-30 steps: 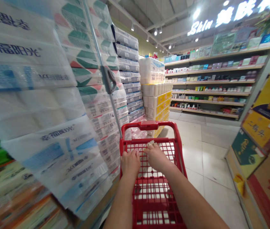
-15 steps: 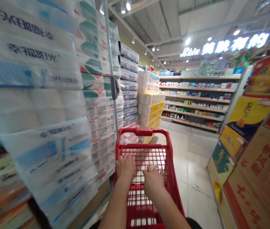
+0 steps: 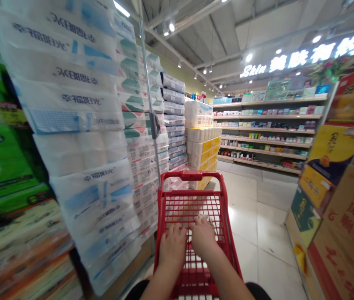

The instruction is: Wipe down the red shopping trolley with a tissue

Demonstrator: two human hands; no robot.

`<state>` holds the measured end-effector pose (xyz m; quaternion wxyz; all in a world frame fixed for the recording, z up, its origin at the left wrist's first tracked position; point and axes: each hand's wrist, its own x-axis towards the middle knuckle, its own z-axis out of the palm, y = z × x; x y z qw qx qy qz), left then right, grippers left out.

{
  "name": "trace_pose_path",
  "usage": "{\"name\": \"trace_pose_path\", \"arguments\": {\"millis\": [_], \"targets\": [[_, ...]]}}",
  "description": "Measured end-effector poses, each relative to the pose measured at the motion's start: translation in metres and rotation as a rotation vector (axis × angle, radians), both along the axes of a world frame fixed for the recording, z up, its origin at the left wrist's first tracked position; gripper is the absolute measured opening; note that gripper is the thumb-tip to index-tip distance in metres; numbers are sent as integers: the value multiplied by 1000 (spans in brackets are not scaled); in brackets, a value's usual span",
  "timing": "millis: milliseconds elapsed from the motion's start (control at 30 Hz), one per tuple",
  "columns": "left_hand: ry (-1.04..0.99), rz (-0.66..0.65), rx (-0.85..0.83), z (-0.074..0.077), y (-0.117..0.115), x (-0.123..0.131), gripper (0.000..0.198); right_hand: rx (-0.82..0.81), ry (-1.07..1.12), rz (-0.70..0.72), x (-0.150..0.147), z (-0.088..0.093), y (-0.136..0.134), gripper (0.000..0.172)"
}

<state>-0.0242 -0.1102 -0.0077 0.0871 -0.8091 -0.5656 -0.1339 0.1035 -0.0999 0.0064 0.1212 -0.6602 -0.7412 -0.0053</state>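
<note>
A red shopping cart (image 3: 227, 216) with a plastic grid basket is in front of me. My left hand (image 3: 173, 243) is over the basket, palm down, its fingers stretched forward and a little apart, holding nothing that I can see. Close beside it, my right hand (image 3: 202, 235) reaches forward with bent fingers. A small crumpled whitish thing (image 3: 210, 223) shows at its fingertips; its kind is unclear, and the hand hides part of it. Through the grid the pale floor is visible.
Tall stacks of wrapped toilet paper (image 3: 95, 166) and a metal pole (image 3: 148, 91) stand close on the left. Liquor cartons (image 3: 342, 221) line the right side. A tiled aisle (image 3: 242, 225) leads to cosmetics shelves (image 3: 264, 129) under a lit sign (image 3: 305, 56).
My left hand has drawn back toward me and slightly right, closer to the right hand. The right hand stays nearly in place. The view has shifted, so shelves and stacks appear farther right.
</note>
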Motion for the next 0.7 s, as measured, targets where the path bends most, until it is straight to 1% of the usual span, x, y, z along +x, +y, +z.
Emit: {"name": "trace_pose_path", "arguments": {"millis": [67,133,200,267,333,400,433,467,567,633,700], "targets": [[-21,-38,23,-8,-2,-6,30,3,3,10,-1,1,-4,26],[-30,-71,13,-11,1,-9,31,6,35,35,1,1,-7,27],[-41,-90,-2,-10,4,-10,33,38,165,76,5,3,-6,27],[-61,-102,-8,-7,6,-11,35,159,418,72,12,8,-2,33],[-81,-105,-10,-5,7,-12,38,368,674,12,19,14,4,46],[-98,-109,-12,-2,7,-13,39,539,798,-42,24,16,10,57],[-107,-108,-12,-2,7,-13,40,564,800,-49,24,15,12,61],[-117,-105,-10,-1,8,-13,39,539,768,-47,22,11,14,63],[-143,-100,-9,1,10,-14,36,320,548,-22,14,-6,16,59],[-148,-99,-6,0,12,-13,35,227,415,76,10,-16,17,53],[-141,-105,1,0,14,-14,35,224,371,197,11,-19,20,51]]}}
